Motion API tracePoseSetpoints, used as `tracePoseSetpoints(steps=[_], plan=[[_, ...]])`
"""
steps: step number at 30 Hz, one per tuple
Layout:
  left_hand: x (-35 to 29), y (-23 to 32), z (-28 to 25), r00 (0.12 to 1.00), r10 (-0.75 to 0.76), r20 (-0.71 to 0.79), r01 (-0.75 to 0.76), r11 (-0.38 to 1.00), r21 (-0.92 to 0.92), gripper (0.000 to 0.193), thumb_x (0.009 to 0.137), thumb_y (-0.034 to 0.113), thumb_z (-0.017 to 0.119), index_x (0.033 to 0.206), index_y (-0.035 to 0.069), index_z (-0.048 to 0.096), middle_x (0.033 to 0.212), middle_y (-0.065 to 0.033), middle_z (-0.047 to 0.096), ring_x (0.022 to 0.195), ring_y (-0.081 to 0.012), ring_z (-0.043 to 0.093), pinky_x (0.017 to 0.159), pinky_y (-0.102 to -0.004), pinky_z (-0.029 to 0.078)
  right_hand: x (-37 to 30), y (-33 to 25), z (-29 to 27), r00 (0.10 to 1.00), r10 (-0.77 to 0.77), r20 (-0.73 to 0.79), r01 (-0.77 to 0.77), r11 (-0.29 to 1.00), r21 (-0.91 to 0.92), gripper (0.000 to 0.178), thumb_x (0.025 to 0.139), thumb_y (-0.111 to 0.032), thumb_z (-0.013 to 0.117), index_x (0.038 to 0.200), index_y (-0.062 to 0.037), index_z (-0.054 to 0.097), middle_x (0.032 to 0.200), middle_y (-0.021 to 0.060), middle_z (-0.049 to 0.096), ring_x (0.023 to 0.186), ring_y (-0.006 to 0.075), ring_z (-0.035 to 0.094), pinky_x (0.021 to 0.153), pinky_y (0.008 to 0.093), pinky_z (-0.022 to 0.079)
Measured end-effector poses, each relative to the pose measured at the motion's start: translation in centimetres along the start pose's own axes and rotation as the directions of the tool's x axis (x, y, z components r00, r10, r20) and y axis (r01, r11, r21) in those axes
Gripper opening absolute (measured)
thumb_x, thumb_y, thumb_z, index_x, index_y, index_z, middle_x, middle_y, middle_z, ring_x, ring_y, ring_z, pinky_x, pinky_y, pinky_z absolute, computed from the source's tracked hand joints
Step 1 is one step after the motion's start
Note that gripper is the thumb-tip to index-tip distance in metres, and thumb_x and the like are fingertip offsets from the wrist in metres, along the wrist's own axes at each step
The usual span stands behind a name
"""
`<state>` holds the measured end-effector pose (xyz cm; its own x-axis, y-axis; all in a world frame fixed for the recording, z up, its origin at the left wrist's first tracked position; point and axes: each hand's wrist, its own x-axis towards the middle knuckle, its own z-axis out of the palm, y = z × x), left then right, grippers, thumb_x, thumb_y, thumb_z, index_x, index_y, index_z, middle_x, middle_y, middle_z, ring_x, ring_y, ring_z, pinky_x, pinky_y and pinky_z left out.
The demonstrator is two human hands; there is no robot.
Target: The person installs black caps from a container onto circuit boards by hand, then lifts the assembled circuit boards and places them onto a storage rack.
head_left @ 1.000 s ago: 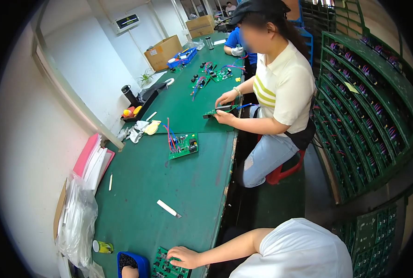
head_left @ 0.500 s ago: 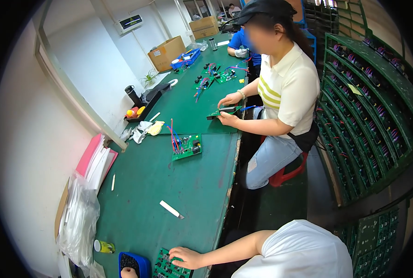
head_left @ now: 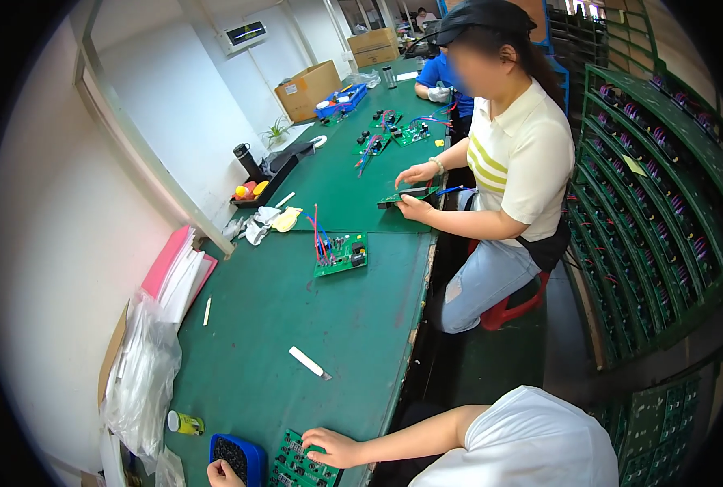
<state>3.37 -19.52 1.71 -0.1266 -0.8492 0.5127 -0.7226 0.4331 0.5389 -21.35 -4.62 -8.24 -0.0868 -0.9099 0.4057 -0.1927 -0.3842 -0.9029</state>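
At the lower edge, my left hand (head_left: 223, 474) is over the near rim of a blue tray (head_left: 255, 459) filled with small black parts (head_left: 230, 451). Its fingers are drawn together, and anything between them is too small to make out. Just right of the tray lies a green circuit board (head_left: 290, 469) with dark components, partly cut off by the picture's edge. My right hand (head_left: 329, 447) bends its fingers down onto this board's upper right part. Thumb and forefinger curl toward each other there; whether they pinch a small part is hidden.
A yellow-green can (head_left: 185, 423) and plastic bags (head_left: 143, 381) border the tray's left. Farther up the green bench lie a white stick (head_left: 307, 361) and a wired board (head_left: 343, 256). A co-worker (head_left: 511, 154) holds another board (head_left: 407, 196). Board-filled racks (head_left: 653, 211) stand right.
My left hand has come up out of the black parts to the tray's near rim. My right hand stays at the board. The whole view has shifted slightly; the co-worker's far hand has lifted off their board.
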Motion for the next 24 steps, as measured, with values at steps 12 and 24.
tracePoseSetpoints(steps=[12,24], plan=[[-5.9,7.5,-1.0,0.977,-0.007,0.214,0.045,0.984,-0.173,0.008,0.085,0.005,0.058,0.089,-0.001,0.060,0.085,-0.0073,0.060,0.078,-0.0144,0.054,0.074,-0.0270,0.046,-0.7,-0.5,-0.4,0.999,0.040,0.022,-0.040,0.999,-0.015,0.026,0.089,-0.021,0.052,0.107,-0.0027,0.051,0.120,0.0136,0.046,0.113,0.0291,0.043,0.097,0.0379,0.035],[-8.3,9.9,0.9,0.966,0.055,0.252,-0.014,0.987,-0.162,0.005,0.079,0.005,0.059,0.080,0.000,0.059,0.076,-0.0126,0.055,0.067,-0.0246,0.055,0.062,-0.0312,0.044,0.4,-0.8,-6.7,0.982,-0.136,0.133,0.173,0.928,-0.331,0.042,0.063,-0.012,0.064,0.103,-0.0039,0.054,0.102,0.0174,0.055,0.099,0.0369,0.051,0.088,0.0446,0.040]])
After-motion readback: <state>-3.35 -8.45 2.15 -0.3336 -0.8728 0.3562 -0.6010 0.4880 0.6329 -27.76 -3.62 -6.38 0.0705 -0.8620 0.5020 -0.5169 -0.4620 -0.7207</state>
